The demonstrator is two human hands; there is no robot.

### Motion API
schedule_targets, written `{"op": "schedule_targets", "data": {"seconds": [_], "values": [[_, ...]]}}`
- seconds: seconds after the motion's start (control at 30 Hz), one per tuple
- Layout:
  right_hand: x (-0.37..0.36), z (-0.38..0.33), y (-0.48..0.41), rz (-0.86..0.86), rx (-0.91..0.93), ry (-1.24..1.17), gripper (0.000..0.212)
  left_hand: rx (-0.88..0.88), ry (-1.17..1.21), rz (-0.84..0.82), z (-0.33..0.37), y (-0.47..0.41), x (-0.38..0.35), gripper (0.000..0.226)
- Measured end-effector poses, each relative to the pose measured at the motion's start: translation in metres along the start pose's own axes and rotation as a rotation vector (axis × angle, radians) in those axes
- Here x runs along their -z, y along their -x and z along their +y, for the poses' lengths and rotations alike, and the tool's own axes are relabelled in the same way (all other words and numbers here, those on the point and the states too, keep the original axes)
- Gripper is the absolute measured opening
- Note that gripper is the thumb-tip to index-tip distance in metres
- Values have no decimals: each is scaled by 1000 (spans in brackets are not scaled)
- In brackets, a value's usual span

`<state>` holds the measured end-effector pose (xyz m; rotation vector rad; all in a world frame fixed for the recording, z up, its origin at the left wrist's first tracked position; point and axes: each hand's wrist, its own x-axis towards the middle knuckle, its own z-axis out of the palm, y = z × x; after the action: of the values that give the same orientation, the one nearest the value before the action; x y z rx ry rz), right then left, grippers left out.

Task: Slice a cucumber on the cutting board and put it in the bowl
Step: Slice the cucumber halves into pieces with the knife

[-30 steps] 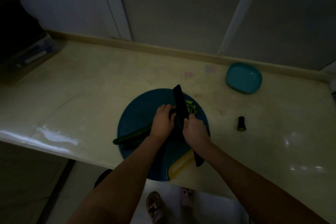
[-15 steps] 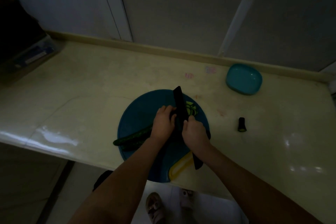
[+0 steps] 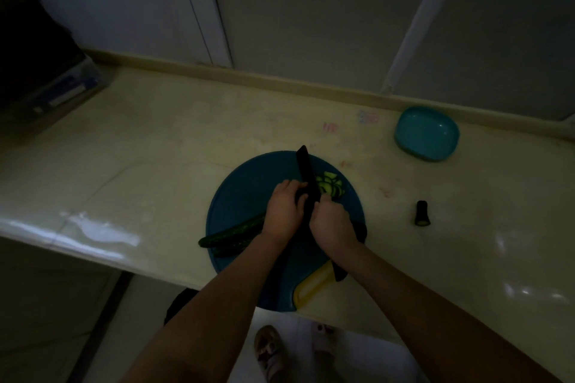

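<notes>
A round blue cutting board (image 3: 245,196) with a yellow handle lies at the counter's front edge. On it a dark green cucumber (image 3: 230,232) stretches left from under my left hand (image 3: 283,211), whose fingers curl over it. My right hand (image 3: 333,222) grips the handle of a black knife (image 3: 306,174); its blade points away from me, set across the cucumber beside my left fingers. Several pale slices (image 3: 330,186) lie just right of the blade. The teal bowl (image 3: 426,133) sits at the back right, far from both hands.
A cut cucumber end (image 3: 422,212) lies on the cream counter right of the board. A dark container (image 3: 46,78) stands at the far left. The wall runs along the back; the counter edge and feet on the floor lie below the board.
The blade and both hands have barely shifted; the knife keeps working at the same spot on the cucumber.
</notes>
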<state>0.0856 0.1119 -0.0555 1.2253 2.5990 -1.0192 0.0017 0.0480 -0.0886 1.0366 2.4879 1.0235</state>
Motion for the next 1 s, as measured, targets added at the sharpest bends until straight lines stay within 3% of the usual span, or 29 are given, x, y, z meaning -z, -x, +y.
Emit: {"op": "schedule_targets", "data": {"seconds": [0.6, 1.0], "values": [[10, 7, 16, 58, 52, -20, 24, 53, 18, 65, 7, 4, -2, 12], [11, 6, 15, 31, 29, -1, 23, 32, 26, 56, 5, 3, -1, 18]]}}
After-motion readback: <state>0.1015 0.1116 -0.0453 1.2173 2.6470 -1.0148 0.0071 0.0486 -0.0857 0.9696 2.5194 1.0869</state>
